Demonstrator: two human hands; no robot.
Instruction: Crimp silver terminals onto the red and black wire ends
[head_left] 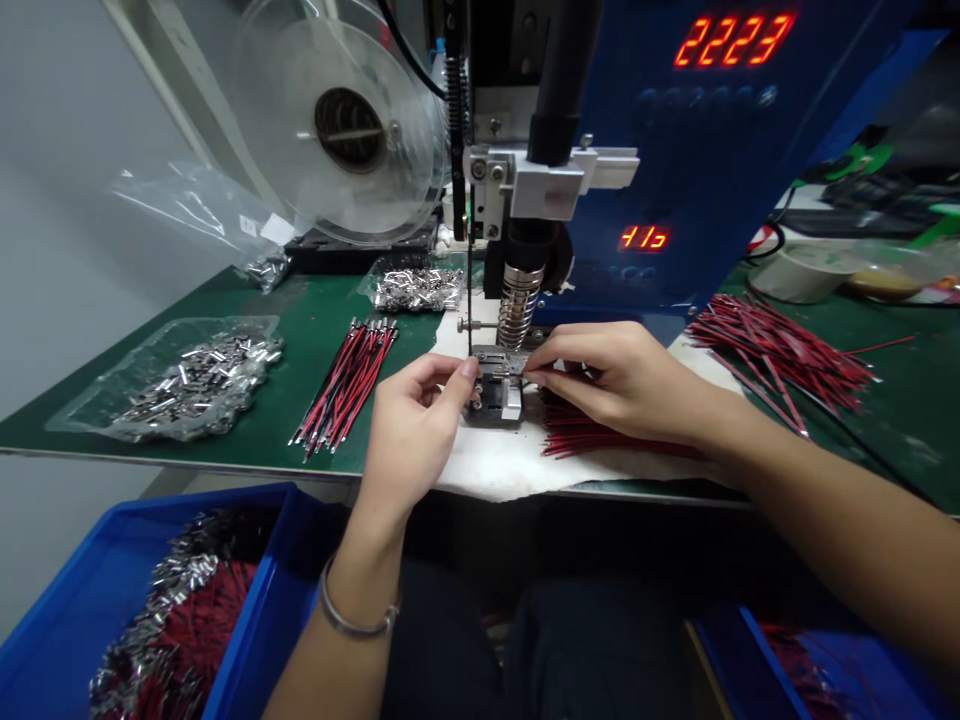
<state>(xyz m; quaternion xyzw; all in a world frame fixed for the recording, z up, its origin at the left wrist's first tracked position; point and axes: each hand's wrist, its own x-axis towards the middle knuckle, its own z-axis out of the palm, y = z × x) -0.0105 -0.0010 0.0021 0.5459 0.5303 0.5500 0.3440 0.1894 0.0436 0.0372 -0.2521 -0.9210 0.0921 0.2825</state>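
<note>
A small metal fixture sits beneath the machine's spring-wrapped tip. On its left side, my left hand has thumb and forefinger pinched together at the fixture's edge; whatever is between them is too small to make out. From the right, my right hand pinches at the fixture's other edge, and what its fingertips hold is likewise hidden. Under the right hand lies a bundle of red and black wires on a white sheet.
Left on the green table are wires with metal ends, a tray of metal parts and another tray. A wire pile lies right. Blue bins stand below. A clear reel and blue machine housing rise behind.
</note>
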